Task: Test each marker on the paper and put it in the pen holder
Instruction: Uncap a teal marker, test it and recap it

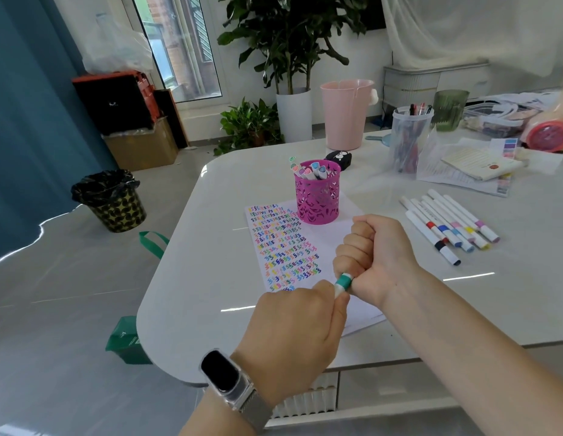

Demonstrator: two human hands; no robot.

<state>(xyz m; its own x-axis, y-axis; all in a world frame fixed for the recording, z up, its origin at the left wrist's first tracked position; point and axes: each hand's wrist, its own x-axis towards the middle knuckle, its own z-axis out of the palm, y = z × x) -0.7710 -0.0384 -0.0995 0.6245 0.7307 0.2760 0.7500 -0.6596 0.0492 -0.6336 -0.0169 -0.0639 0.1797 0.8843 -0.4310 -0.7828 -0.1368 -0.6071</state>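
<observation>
Both fists on one teal-banded marker, held over the paper.

The left hand [300, 322] and the right hand [372, 256] are each closed tight around the marker [343, 282], of which only a teal band and some white barrel show between them. Its long axis runs from the left fist, nearer the body, up and away into the right. Whether the cap is coming off or going on cannot be told; either way, I judge a straight pull or push along that axis, without bending, serves best. Just beyond the right hand stands the pink pen holder [317, 196] on the paper [281, 243]; untested markers [449, 226] lie to its right.
</observation>
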